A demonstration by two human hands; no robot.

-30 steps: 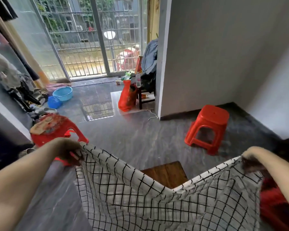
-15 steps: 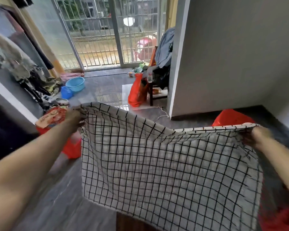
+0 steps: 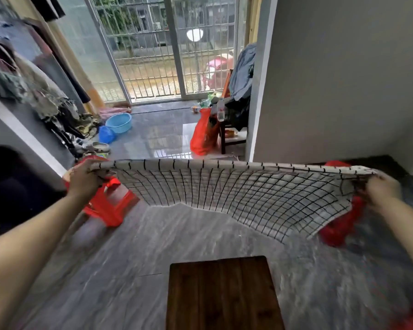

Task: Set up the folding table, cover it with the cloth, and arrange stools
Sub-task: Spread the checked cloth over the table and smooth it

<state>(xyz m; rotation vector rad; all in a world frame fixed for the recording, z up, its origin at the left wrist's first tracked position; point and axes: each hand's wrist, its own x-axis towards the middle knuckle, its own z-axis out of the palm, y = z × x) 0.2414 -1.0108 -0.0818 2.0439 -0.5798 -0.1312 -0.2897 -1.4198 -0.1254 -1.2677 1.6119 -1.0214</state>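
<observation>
White black-checked cotton cloth (image 3: 243,189) is in the air, stretched btwn both hands: left hand (image 3: 87,177) & right hand (image 3: 382,190) each pinch a top corner. Dark wooden bench (image 3: 222,294) sits below, bare. Keep it taut, lower far edge first (red plastic stools (image 3: 107,206) wait nearby), centre it.

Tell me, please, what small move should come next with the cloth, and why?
Probably lower the checked cloth toward the wooden table top. The left hand and right hand grip its corners and hold it spread in the air beyond the table, which is bare.
</observation>
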